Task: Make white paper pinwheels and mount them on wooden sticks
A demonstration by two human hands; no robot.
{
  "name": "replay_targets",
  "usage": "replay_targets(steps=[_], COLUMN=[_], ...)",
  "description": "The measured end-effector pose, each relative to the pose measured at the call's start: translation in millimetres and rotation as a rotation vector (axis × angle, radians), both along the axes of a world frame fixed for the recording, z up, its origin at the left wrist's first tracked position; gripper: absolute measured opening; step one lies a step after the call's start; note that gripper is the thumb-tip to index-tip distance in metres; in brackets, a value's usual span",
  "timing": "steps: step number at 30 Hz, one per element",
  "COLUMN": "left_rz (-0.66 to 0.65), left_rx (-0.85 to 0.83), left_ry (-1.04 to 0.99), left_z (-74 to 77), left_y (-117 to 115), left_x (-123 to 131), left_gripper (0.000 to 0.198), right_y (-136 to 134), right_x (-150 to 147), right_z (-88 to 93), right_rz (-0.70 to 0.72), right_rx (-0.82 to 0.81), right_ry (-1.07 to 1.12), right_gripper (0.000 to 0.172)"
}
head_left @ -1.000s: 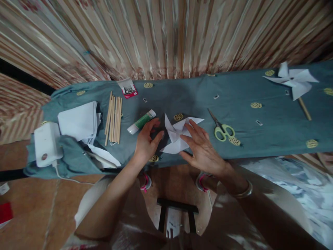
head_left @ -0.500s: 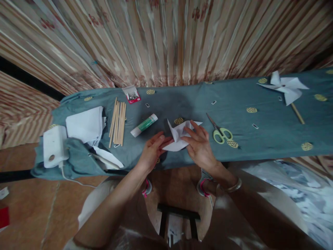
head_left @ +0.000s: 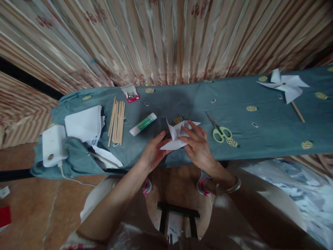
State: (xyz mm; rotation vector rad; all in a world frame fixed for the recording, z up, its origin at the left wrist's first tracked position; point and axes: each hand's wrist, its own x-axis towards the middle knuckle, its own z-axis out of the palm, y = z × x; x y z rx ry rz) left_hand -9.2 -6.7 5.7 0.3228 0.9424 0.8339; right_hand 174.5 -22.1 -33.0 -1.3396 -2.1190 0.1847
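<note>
Between my hands, over the near edge of the cloth-covered table, is a white paper pinwheel point(head_left: 174, 144) with its blades partly folded in. My left hand point(head_left: 153, 151) grips it from the left and below, some fingers hidden beneath the paper. From the right, my right hand point(head_left: 198, 145) presses the folded paper near its middle with its fingers. Left of the paper lies a glue stick point(head_left: 143, 124) with a green label. Scissors point(head_left: 220, 132) with light green handles rest to the right of my right hand.
Wooden sticks point(head_left: 117, 121), a small box of metal pins point(head_left: 131, 93), stacked white paper point(head_left: 83, 122) and a white power strip point(head_left: 54, 146) with a cord occupy the left side. A pinwheel on a stick point(head_left: 290, 86) lies far right. A pleated curtain point(head_left: 166, 41) hangs behind.
My left hand has shifted further under the pinwheel, its fingers now reaching beneath the near edge. My right hand stays on the paper. The view has moved very slightly.
</note>
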Motion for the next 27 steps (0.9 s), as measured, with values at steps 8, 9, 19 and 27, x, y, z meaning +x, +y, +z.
replay_targets(steps=[8, 9, 19, 27], left_rz=[-0.024, -0.017, 0.029, 0.093], left_rx=[0.080, 0.103, 0.178, 0.150], left_ry=[-0.003, 0.007, 0.103, 0.122], left_z=[0.9, 1.2, 8.8, 1.7], left_y=[1, 1, 0, 0], left_x=[-5, -6, -2, 1], left_gripper=[0.034, 0.033, 0.038, 0.031], right_y=[-10, -11, -16, -17], right_x=[-6, -7, -12, -11], right_z=[14.8, 17.1, 25.3, 28.1], right_rz=[0.049, 0.059, 0.137, 0.196], right_rx=[0.050, 0.052, 0.029, -0.029], right_ry=[-0.025, -0.030, -0.083, 0.099], right_gripper=[0.041, 0.044, 0.074, 0.058])
